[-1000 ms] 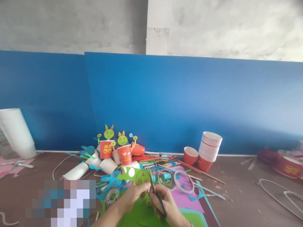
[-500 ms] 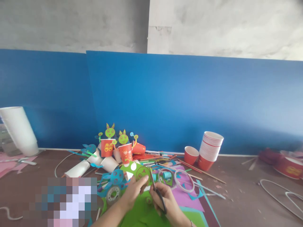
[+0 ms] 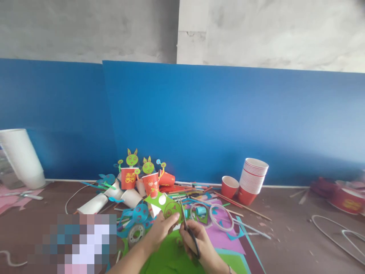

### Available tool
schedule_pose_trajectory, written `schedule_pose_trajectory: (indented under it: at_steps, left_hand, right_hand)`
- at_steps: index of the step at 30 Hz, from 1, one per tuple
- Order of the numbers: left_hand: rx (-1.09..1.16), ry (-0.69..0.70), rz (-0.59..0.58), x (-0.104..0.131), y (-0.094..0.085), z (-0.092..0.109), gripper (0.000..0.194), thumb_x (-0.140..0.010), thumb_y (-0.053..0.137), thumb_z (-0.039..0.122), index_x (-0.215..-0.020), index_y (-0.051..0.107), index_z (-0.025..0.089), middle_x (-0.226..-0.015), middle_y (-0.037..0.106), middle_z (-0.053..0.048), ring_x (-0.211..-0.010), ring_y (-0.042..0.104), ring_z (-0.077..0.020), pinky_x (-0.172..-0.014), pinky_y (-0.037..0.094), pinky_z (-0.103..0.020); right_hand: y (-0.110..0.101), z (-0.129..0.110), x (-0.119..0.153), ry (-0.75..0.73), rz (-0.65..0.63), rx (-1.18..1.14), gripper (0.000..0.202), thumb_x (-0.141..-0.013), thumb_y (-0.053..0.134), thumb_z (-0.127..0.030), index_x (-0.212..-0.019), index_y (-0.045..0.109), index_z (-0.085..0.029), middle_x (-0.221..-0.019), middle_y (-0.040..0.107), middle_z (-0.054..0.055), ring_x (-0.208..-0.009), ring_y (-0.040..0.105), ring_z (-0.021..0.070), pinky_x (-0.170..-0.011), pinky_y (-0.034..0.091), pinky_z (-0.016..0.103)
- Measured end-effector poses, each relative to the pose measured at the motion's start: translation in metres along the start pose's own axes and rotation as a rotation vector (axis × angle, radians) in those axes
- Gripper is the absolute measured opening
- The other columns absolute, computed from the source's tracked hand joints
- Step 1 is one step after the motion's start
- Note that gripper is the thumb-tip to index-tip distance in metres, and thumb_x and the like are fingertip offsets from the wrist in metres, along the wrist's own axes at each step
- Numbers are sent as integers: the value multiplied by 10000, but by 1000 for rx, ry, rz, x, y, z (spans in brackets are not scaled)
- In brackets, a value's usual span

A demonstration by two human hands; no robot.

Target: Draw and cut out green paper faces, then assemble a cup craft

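Note:
Between thumb and fingers, my left hand (image 3: 160, 233) pinches a piece of green paper (image 3: 170, 208) with a round face drawn on it and a round hole cut near its upper part. My right hand (image 3: 196, 239) grips black-handled scissors (image 3: 184, 220), their blades pointing up at the paper's right edge. Below both hands lie larger green sheets (image 3: 165, 255). A roll of tape (image 3: 136, 235) sits left of my left hand, beside a blue paper cutout (image 3: 140, 213) with a drawn face.
Red cups with green rabbit-faced cutouts (image 3: 132, 159) stand behind my hands. Tape rings (image 3: 221, 217) rest on purple paper (image 3: 225, 238) at right. Sticks and pens lie scattered behind. A cup stack (image 3: 253, 180) stands right, white cups (image 3: 21, 158) far left. A blue panel (image 3: 199, 125) closes the back.
The green paper has tilted slightly in my left hand, bringing its left part a little higher. Both hands stay almost in place, and the view has shifted very slightly.

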State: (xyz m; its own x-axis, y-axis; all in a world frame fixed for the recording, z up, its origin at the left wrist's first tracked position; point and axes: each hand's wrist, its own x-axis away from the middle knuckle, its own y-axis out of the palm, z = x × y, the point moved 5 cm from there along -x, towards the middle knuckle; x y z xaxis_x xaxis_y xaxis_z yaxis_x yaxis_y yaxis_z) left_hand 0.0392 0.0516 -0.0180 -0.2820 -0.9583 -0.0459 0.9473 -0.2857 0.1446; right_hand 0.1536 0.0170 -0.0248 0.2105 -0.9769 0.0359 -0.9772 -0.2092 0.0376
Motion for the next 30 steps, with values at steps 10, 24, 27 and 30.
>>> schedule_pose_trajectory:
  at_steps: [10, 24, 27, 30]
  left_hand:
    - [34, 0, -11, 0, 0, 2, 391, -696, 641, 505, -600, 418, 198, -499, 337, 74, -466, 286, -77, -454, 230, -225]
    - [-8, 9, 27, 0, 5, 7, 385, -701, 633, 505, -585, 456, 183, -472, 362, 75, -448, 288, -72, -450, 199, -228]
    - [-22, 13, 15, -1, 4, 5, 398, -697, 632, 514, -570, 449, 184, -472, 359, 73, -448, 277, -71, -452, 197, -232]
    - [-21, 12, 10, -3, 2, 3, 406, -696, 628, 522, -565, 434, 190, -458, 340, 79, -437, 263, -69, -446, 188, -233]
  right_hand:
    - [0, -1, -1, 3, 0, -19, 380, -675, 677, -511, -701, 503, -175, -398, 395, -113, -286, 325, 27, -277, 226, 133]
    - [-2, 8, -5, -50, -28, -54, 393, -713, 651, -538, -749, 515, -171, -434, 461, -87, -348, 397, 52, -339, 312, 151]
    - [-2, 5, -3, -55, -11, -41, 390, -704, 662, -531, -728, 509, -174, -436, 444, -92, -343, 376, 46, -337, 299, 153]
    - [-3, 3, -3, -36, -4, -11, 383, -707, 660, -525, -718, 508, -174, -420, 426, -98, -326, 353, 41, -323, 269, 152]
